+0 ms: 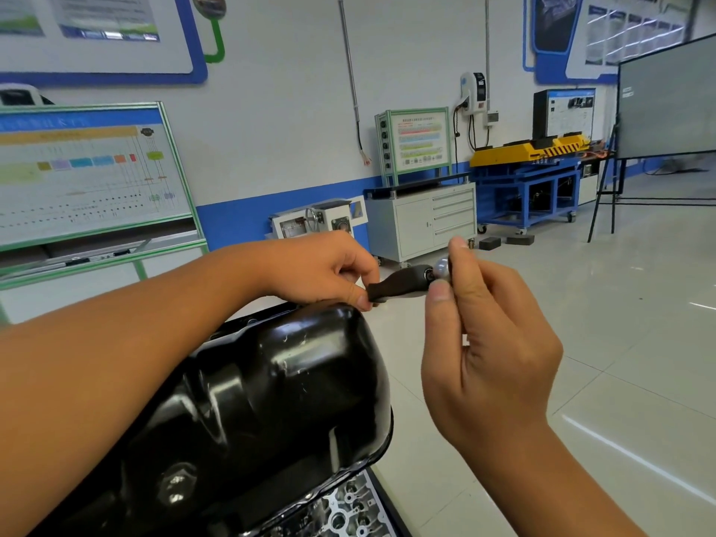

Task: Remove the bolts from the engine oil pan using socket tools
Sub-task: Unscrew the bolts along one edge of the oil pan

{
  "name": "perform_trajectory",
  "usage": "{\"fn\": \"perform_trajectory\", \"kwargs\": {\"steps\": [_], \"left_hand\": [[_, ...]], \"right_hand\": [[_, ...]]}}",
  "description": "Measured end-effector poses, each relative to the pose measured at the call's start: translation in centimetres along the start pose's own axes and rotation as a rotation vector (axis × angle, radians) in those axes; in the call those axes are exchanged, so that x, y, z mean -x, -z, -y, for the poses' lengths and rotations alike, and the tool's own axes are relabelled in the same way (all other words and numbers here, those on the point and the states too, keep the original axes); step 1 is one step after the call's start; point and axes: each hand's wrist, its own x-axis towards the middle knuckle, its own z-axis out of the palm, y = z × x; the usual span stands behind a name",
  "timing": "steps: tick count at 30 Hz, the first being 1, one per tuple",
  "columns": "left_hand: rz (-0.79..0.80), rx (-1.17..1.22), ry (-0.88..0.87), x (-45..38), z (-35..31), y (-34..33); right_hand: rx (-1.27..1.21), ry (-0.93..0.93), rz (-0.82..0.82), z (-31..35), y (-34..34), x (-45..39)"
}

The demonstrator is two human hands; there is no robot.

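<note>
While the glossy black oil pan point(271, 401) filled the near lower left, at about seven o'clock, a strip of bare silver engine casting point(345, 509) showed just under its flange at six. Up above the pan's rounded end, both hands met near the centre. The left hand point(317, 269) came in from nine o'clock, fingers curled, thumb and forefinger gripping the dark handle of the socket tool point(399, 284). There, at the tool's far end, the right hand point(484, 343) rose from five o'clock and pinched a small shiny metal socket point(441, 269) between thumb and fingertips, right against the tool's head; whether the socket was seated on it could not be told. No bolts could be made out along the flange. Beyond the hands, across the pale tiled floor point(581, 323), a grey drawer cabinet point(426, 222) stood at twelve o'clock against the blue-banded wall, a blue and yellow bench point(530, 180) at one o'clock, and a green-framed diagram board point(89, 172) at ten.
</note>
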Motion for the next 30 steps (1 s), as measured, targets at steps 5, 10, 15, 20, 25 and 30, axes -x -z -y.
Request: {"fn": "perform_trajectory", "kwargs": {"steps": [5,10,15,20,25,30], "left_hand": [[-0.009,0.008,0.008,0.1,0.0,0.0],[-0.026,-0.006,0.017,0.0,0.1,0.0],[-0.030,-0.034,0.009,0.0,0.0,-0.1],[-0.037,-0.050,0.004,-0.1,-0.2,-0.2],[-0.056,-0.069,0.006,0.0,-0.3,-0.2],[-0.062,-0.085,0.008,0.0,-0.3,-0.1]], "right_hand": [[-0.017,0.072,-0.015,-0.2,0.8,-0.3],[-0.044,0.057,-0.047,-0.7,1.1,-1.0],[-0.059,0.029,0.005,-1.2,1.5,-1.9],[-0.114,-0.011,0.106,-1.1,1.9,-2.7],[-0.018,-0.022,0.099,0.5,2.0,-2.1],[0.020,-0.062,0.183,1.4,2.8,-3.6]]}}
